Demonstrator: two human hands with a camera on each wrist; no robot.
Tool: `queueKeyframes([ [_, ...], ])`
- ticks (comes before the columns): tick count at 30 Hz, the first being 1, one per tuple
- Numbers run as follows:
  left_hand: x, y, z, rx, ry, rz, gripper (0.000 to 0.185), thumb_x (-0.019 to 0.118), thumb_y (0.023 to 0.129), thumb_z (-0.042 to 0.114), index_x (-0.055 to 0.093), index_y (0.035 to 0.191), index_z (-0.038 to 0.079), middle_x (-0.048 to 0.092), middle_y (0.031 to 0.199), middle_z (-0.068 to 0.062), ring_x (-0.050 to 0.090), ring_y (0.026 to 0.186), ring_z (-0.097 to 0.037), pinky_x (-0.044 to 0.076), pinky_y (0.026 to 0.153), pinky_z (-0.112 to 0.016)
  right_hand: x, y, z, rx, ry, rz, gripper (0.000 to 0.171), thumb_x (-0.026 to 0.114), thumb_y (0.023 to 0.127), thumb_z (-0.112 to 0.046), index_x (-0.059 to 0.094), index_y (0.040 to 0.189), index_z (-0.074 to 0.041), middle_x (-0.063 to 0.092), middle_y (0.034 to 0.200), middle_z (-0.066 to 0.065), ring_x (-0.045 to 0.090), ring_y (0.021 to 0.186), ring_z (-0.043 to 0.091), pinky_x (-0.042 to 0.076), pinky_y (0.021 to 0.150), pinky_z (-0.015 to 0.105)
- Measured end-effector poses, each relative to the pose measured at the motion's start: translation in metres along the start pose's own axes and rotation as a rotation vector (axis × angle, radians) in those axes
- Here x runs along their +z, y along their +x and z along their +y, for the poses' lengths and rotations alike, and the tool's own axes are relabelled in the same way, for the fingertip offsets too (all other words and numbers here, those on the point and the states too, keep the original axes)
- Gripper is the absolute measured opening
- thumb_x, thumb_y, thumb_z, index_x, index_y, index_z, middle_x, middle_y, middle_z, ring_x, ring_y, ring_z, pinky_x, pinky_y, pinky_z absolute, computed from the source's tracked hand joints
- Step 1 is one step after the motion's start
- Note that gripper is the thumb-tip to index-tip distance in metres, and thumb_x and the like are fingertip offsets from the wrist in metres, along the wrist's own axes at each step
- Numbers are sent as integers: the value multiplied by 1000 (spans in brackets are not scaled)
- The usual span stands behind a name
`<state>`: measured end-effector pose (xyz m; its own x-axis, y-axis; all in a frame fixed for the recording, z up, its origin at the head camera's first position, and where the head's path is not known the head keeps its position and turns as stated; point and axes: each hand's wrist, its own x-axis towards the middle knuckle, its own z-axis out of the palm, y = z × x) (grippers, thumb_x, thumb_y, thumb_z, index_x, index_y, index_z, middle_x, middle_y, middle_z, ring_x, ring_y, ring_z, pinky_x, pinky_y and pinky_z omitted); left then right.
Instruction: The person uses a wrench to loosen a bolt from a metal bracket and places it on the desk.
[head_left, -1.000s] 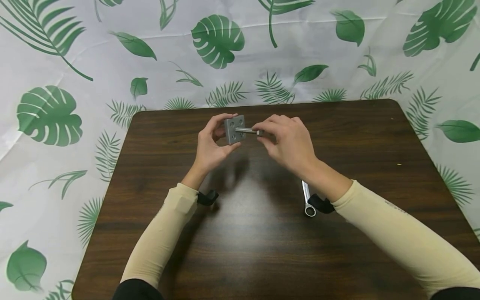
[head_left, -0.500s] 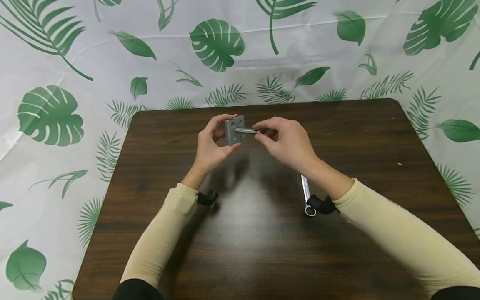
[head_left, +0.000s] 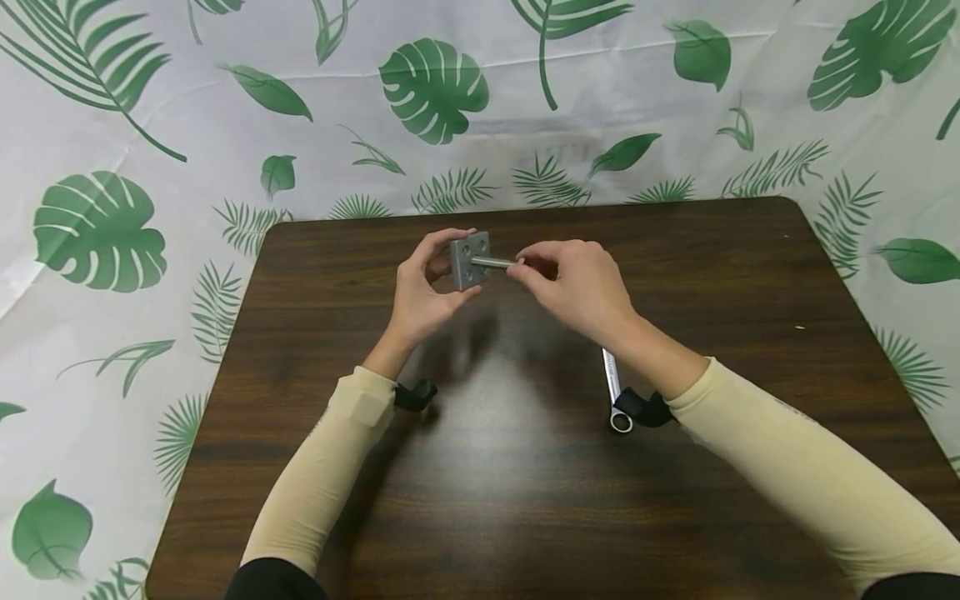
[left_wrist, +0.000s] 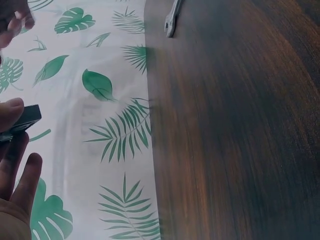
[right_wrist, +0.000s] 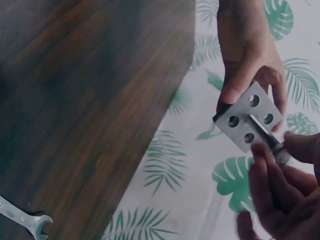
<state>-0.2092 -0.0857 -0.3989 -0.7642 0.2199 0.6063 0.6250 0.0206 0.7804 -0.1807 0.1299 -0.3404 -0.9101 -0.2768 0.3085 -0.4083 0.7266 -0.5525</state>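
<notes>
A small grey metal block (head_left: 470, 259) with several round holes in its face was held above the far middle of the dark wooden table (head_left: 510, 467), pinched at its edges by the thumb and curled fingers of the left hand (head_left: 422, 293). From one hole a metal bolt (head_left: 491, 262) stuck out toward three o'clock, and its outer end was pinched between the thumb and fingertips of the right hand (head_left: 577, 287). In the right wrist view the block (right_wrist: 248, 118) was seen tilted, with four holes showing, the left thumb pressed on its corner at nine o'clock and the right fingers (right_wrist: 272, 187) curled round the bolt's end at five o'clock of it. In the left wrist view only the block's dark edge (left_wrist: 27, 117) was caught between the fingertips.

A silver wrench (head_left: 615, 392) lay flat on the table at five o'clock from the block, well apart from it, partly hidden beneath the right forearm. A white cloth printed with green leaves (head_left: 112, 233) hung behind and beside the table.
</notes>
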Motion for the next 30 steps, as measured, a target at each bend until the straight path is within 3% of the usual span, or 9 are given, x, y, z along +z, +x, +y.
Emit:
queueKeyframes([
  [6,0,0,1,-8,4,3,67,78,64,-24,53,124,-9,60,127,-25,69,95,-36,56,79,-40,4,0,5,-273,-127,151,21,81,80,-9,77,100,-15,70,90,-1,62,81,20,42,80,45],
  [12,0,0,2,-9,10,0,66,79,65,-22,53,125,-9,60,127,-25,69,94,-36,56,78,-40,6,0,8,-413,-224,257,21,78,80,-3,78,97,-15,72,93,0,62,85,24,44,82,45],
  [16,0,0,2,-2,7,5,66,78,65,-23,53,124,-9,60,127,-26,69,93,-37,56,78,-40,6,-1,7,-342,-218,206,32,82,81,-19,74,111,-13,71,91,3,62,80,22,44,78,45],
  [21,0,0,1,-1,-5,3,66,78,65,-24,53,124,-10,60,127,-25,69,93,-37,56,79,-40,2,-3,3,-32,-81,22,44,64,92,-50,74,114,-13,70,79,-2,59,66,15,44,60,38],
  [24,0,-1,1,0,-3,1,66,77,64,-25,53,123,-10,61,127,-25,69,93,-37,56,79,-42,-1,-3,0,89,8,-61,39,59,96,-47,76,109,-15,70,79,-4,58,67,13,44,59,36],
  [26,0,-1,1,3,-4,-1,66,77,63,-26,54,123,-10,61,127,-25,69,93,-38,56,79,-45,-2,-2,0,61,24,-62,29,65,95,-38,76,106,-14,71,82,-3,60,70,13,45,62,35],
  [30,1,-1,0,8,-5,1,66,78,63,-25,54,123,-10,61,126,-26,69,93,-38,55,79,-49,-1,-1,1,-169,-84,61,18,78,85,-17,77,103,-15,70,89,-2,61,78,18,45,74,41],
])
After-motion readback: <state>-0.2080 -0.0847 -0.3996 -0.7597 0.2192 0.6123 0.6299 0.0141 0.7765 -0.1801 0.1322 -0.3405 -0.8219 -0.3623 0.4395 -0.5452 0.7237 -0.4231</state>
